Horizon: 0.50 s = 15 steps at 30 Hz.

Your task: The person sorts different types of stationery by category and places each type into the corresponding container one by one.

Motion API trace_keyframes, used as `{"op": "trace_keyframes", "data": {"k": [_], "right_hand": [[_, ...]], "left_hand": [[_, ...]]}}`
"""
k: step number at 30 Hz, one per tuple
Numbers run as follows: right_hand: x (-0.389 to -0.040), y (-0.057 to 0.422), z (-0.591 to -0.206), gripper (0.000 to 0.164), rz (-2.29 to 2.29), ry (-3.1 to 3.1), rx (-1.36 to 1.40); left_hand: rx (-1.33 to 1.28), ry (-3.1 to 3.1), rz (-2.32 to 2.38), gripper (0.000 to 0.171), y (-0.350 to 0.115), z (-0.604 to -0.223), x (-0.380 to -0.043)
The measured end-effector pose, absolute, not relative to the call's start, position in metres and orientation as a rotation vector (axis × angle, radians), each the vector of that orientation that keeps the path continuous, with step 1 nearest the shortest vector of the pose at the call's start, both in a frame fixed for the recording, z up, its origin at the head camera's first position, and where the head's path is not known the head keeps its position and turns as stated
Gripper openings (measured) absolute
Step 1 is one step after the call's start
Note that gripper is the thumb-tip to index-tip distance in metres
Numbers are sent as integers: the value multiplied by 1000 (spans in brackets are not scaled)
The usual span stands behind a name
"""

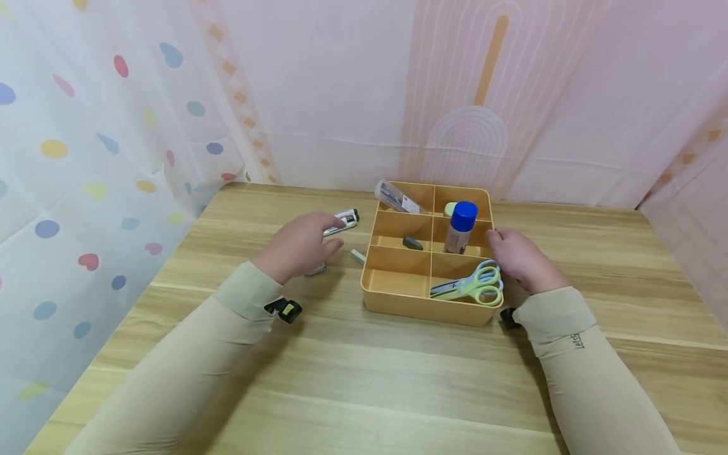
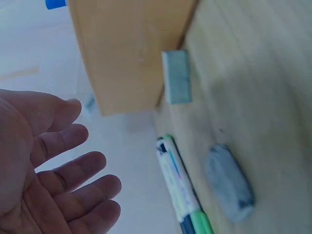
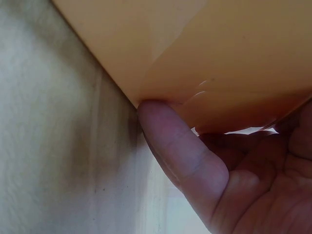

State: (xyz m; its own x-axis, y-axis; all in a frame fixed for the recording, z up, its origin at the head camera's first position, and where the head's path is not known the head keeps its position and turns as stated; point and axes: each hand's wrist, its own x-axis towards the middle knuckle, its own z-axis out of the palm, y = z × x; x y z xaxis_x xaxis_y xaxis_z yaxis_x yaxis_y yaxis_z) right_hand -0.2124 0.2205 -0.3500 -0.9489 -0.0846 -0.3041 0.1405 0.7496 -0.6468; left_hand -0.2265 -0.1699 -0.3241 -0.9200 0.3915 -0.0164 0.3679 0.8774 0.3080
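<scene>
An orange divided organizer box (image 1: 398,303) stands on the table. My right hand (image 1: 523,256) grips its right wall near the middle; in the right wrist view one finger (image 3: 178,141) lies against the outside near the bottom edge. To the box's left, my left hand (image 1: 301,246) hovers palm inward, fingers loosely spread and holding nothing. Beyond its fingertips lie markers (image 1: 348,219) with black and green ends. A pale rectangular block (image 2: 176,77) lies beside the box, and a grey rounded piece (image 2: 229,183) lies near the markers, mostly hidden by the hand in the head view.
Inside the box are scissors (image 1: 478,284), an upright blue-capped glue stick (image 1: 462,221), a small dark piece (image 1: 412,242), a pale green item (image 1: 450,208) and a clear slim case (image 1: 398,197) leaning over the back-left rim. Patterned curtains (image 1: 330,95) hang behind the wooden table (image 1: 364,392).
</scene>
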Motion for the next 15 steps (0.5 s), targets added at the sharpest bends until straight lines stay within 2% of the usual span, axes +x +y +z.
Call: {"op": "trace_keyframes", "data": {"k": [15], "right_hand": [[-213, 221, -351, 61, -1026, 2619, 58]], "left_hand": [[493, 2832, 328, 46, -195, -344, -220]]}}
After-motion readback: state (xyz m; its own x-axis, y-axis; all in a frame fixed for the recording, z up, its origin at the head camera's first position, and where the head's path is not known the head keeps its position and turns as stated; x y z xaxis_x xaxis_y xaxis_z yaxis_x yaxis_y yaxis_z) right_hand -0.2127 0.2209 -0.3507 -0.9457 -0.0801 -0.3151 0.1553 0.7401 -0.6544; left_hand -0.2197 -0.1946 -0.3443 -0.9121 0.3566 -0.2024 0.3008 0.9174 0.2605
